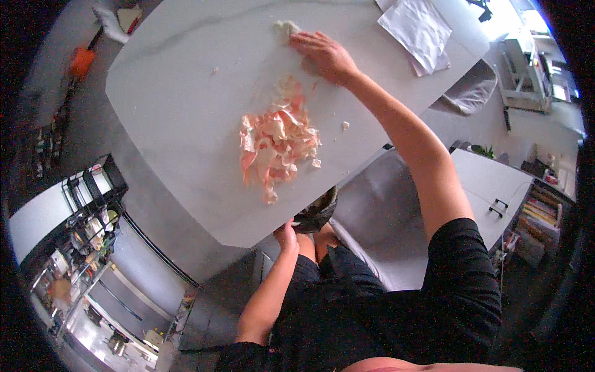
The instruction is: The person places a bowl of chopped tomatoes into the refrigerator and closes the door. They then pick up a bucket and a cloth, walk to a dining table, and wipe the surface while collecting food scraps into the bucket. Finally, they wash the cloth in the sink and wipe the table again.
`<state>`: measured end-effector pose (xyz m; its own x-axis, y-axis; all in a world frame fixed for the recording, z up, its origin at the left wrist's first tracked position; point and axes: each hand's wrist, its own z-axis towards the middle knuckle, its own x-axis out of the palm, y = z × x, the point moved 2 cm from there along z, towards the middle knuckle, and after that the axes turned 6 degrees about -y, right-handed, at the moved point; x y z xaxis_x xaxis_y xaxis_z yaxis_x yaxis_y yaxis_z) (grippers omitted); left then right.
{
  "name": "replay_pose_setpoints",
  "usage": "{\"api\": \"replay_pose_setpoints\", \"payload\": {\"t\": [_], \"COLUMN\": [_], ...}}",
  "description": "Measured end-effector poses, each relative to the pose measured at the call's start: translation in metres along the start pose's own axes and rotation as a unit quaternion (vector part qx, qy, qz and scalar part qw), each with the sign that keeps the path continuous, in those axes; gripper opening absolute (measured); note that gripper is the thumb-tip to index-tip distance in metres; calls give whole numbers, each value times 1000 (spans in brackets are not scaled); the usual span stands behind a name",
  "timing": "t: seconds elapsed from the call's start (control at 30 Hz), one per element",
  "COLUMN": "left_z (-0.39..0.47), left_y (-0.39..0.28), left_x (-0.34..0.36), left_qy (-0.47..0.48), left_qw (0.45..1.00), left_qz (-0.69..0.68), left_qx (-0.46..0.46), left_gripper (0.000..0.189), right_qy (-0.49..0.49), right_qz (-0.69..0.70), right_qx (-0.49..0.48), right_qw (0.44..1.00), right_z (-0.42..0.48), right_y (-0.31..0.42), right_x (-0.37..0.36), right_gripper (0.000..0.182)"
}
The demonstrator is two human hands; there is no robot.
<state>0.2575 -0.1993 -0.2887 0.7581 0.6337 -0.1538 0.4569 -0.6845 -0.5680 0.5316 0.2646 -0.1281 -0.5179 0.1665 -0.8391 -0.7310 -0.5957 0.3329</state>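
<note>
A heap of thin pink and white scraps, like peelings (279,142), lies on the white marbled table (176,125). Beyond it, my right hand (325,56) rests palm down on the tabletop with fingers stretched forward. Its fingertips meet a small whitish crumpled wad (286,29); whether they grip it is not clear. Below the near table edge, my left hand (288,236) grasps the rim of a bin with a black liner (318,216), held by my legs. The tabletop hides part of the bin.
White paper sheets (418,35) lie at the table's far right. Small crumbs (345,125) dot the surface around the heap. A grey-covered chair (381,204) stands at my right, another chair (469,90) farther back. Loaded shelving (93,223) stands at lower left, a white cabinet (488,195) at right.
</note>
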Motion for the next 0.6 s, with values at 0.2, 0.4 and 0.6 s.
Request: {"api": "replay_pose_setpoints", "payload": {"t": [0.2, 0.4, 0.6], "left_z": [10, -14, 15], "left_y": [8, -19, 25], "left_x": [-7, 1, -25], "left_qy": [-28, -25, -16], "left_qw": [999, 999, 1000], "left_qz": [-36, -21, -1], "left_qx": [-2, -2, -3], "left_gripper": [44, 39, 34], "right_qy": [45, 0, -181], "right_qz": [77, 171, 211], "right_qx": [-67, 202, 304], "right_qw": [994, 964, 911], "right_z": [-45, -97, -82], "right_y": [70, 121, 159], "right_x": [-2, -20, -81], "right_gripper": [40, 37, 45]}}
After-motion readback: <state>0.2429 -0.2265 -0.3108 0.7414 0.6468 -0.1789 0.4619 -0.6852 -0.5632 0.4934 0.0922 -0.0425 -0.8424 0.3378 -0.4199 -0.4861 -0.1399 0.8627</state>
